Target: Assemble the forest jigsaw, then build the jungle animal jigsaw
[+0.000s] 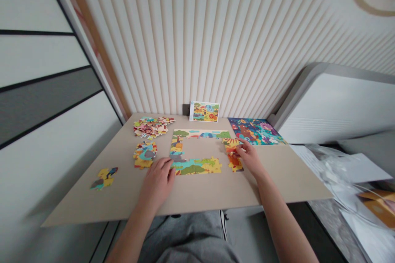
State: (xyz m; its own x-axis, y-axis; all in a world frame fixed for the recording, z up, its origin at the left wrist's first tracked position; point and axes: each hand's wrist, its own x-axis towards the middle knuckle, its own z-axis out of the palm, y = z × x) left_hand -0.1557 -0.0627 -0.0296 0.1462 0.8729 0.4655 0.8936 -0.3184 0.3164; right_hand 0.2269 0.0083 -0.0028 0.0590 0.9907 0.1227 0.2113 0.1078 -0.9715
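Observation:
A partly joined jigsaw border (pixel 194 169) with trees, water and animals lies on the table, its left, top and bottom sides linked around bare tabletop. My left hand (pixel 158 181) lies palm down at its lower left corner, fingers stretched out and touching the edge pieces. At the right, a joined strip of orange and yellow puzzle pieces (pixel 236 164) sits slightly apart from the bottom row. My right hand (pixel 249 157) is over this strip, thumb and fingers pinched on a puzzle piece near its upper part; the fingers partly hide it.
A heap of loose pieces (pixel 152 127) lies at the back left, with a smaller cluster (pixel 145 155) before it and several pieces (pixel 104 178) farther left. A picture card (pixel 204 111) leans on the ribbed wall. A dark blue finished puzzle (pixel 257 131) lies back right.

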